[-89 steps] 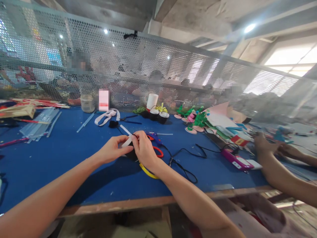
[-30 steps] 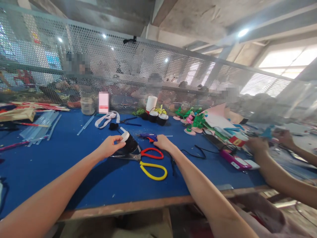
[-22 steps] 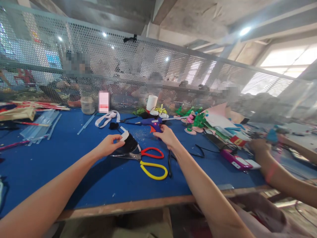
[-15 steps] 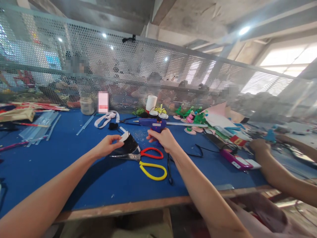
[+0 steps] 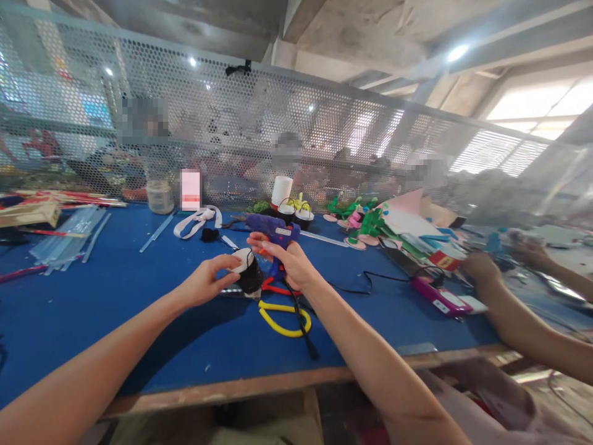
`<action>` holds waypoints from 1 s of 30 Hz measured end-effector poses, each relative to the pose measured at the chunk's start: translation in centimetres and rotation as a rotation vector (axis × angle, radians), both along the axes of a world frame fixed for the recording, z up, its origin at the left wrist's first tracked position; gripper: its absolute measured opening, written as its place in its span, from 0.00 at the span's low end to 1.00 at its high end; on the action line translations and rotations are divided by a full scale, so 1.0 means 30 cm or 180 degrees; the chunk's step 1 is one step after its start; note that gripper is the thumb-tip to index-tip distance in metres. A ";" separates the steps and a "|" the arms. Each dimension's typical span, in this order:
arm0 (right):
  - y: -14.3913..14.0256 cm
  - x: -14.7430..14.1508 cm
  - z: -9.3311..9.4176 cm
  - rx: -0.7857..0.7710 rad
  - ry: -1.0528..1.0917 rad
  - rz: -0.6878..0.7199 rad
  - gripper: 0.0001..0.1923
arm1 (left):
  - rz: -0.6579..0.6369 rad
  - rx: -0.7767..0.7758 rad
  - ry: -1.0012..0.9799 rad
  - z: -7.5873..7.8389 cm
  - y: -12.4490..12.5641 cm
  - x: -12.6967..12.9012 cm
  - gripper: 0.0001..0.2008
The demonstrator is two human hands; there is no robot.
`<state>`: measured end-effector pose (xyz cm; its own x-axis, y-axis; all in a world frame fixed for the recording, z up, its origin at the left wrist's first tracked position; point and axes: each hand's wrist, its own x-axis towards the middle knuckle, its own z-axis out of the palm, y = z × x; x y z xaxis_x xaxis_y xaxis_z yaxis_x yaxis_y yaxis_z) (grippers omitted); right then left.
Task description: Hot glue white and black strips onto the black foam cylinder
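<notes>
My left hand (image 5: 210, 279) grips a small black cup-shaped piece (image 5: 251, 275) with a white inside, tilted on its side, its rim between thumb and fingers. A thin black loop stands at its rim. My right hand (image 5: 291, 259) is wrapped round the handle of a blue glue gun (image 5: 273, 227), its nozzle pointing left beyond the black cup. A clear glue stick (image 5: 324, 238) sticks out of its back. Under both hands lie scissors with one red and one yellow handle (image 5: 285, 322); the cup and the right hand partly cover them.
Several clear glue sticks (image 5: 69, 238) lie at left, near a jar (image 5: 160, 196). White ribbon (image 5: 197, 221), small black-and-white baskets (image 5: 304, 217) and green figures (image 5: 365, 225) stand toward the mesh screen. A purple power strip (image 5: 440, 298) lies right, beside another person's arm (image 5: 503, 303).
My right hand with the glue gun has shifted left and a little lower, closer to the cup. My left hand has turned the cup and moved it slightly right. The cord swung.
</notes>
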<state>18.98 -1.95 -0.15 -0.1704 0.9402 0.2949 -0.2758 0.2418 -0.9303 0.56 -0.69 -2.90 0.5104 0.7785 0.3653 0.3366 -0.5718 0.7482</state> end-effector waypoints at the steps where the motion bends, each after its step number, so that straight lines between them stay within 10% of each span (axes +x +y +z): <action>1: -0.001 0.007 0.000 0.0044 -0.0076 -0.0148 0.13 | 0.0008 -0.0114 -0.0031 0.003 0.000 0.001 0.14; 11: -0.037 0.072 -0.014 0.0053 -0.1754 -0.0630 0.10 | 0.0663 -0.1192 -0.0592 0.009 0.023 -0.011 0.13; 30: -0.072 0.027 -0.033 0.0643 -0.2789 -0.0957 0.08 | 0.0607 -0.1184 -0.0459 0.008 0.021 -0.006 0.13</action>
